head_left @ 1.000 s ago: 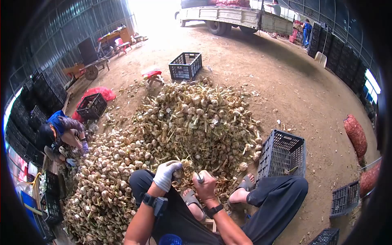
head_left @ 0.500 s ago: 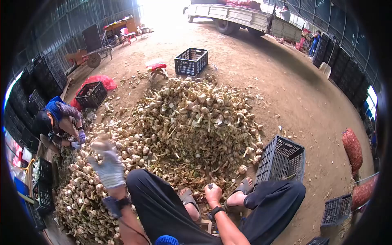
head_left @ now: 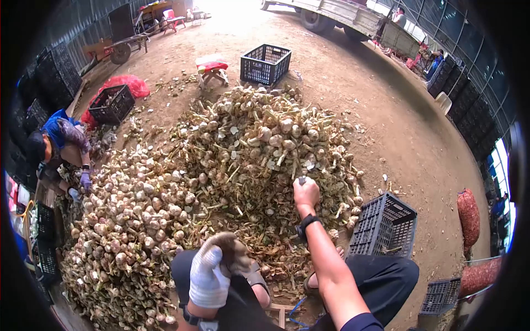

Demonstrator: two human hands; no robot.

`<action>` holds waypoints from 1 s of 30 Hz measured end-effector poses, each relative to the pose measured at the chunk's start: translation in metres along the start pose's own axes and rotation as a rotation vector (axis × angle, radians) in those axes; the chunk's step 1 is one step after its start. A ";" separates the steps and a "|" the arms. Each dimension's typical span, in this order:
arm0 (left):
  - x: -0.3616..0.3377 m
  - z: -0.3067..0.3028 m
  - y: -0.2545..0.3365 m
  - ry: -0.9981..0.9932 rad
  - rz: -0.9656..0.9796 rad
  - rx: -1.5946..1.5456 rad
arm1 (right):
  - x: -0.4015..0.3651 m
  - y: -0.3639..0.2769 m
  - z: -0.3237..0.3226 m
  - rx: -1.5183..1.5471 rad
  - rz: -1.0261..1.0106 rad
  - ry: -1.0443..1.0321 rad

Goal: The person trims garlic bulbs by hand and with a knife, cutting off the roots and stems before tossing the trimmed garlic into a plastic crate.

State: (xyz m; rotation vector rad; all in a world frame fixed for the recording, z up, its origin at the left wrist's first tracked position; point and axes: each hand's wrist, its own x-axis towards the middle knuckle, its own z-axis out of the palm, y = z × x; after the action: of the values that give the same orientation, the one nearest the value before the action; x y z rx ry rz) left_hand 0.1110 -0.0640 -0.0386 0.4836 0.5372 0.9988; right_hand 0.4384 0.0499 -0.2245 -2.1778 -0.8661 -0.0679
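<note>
My left hand [head_left: 212,270], in a white glove with a brown-coated palm, is above my left knee. Its fingers are bent but stand apart from the thumb, and no object shows in them. My bare right hand [head_left: 306,194] is a fist over the near slope of the heap of untrimmed garlic [head_left: 265,138]. From the top of that fist pokes the dark end of a small tool [head_left: 301,180]; the rest is hidden. Garlic bulbs with short stems [head_left: 132,209] lie in a broad pile to my left.
A black plastic crate [head_left: 383,226] stands by my right knee, another crate [head_left: 265,65] behind the heap beside a low stool [head_left: 212,69]. At left, a co-worker [head_left: 61,143] bends over the garlic near a filled crate [head_left: 112,105]. Red net sacks [head_left: 468,218] lie at right.
My left hand has swung from over the left garlic pile back toward my knees. My right hand has reached forward from between my feet to the heap, still closed. The view has shifted slightly.
</note>
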 end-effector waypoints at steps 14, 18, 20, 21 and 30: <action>0.004 -0.008 0.006 0.058 -0.109 -0.063 | 0.012 -0.008 0.036 0.151 0.109 -0.036; 0.006 0.002 0.005 0.140 -0.137 0.025 | -0.043 -0.004 -0.002 0.767 0.198 -0.210; 0.007 0.004 -0.001 0.136 -0.152 0.220 | -0.079 -0.034 -0.045 1.031 0.357 -0.321; 0.007 0.011 -0.002 0.150 -0.165 0.303 | -0.096 -0.038 -0.064 1.087 0.334 -0.385; 0.029 -0.007 -0.040 0.017 -0.257 0.273 | -0.170 -0.095 -0.190 1.240 0.194 -0.706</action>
State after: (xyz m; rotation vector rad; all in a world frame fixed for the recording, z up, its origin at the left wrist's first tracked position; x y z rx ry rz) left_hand 0.1451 -0.0561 -0.0743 0.6307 0.7366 0.6871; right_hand 0.2927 -0.1305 -0.0836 -1.0418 -0.7222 1.0923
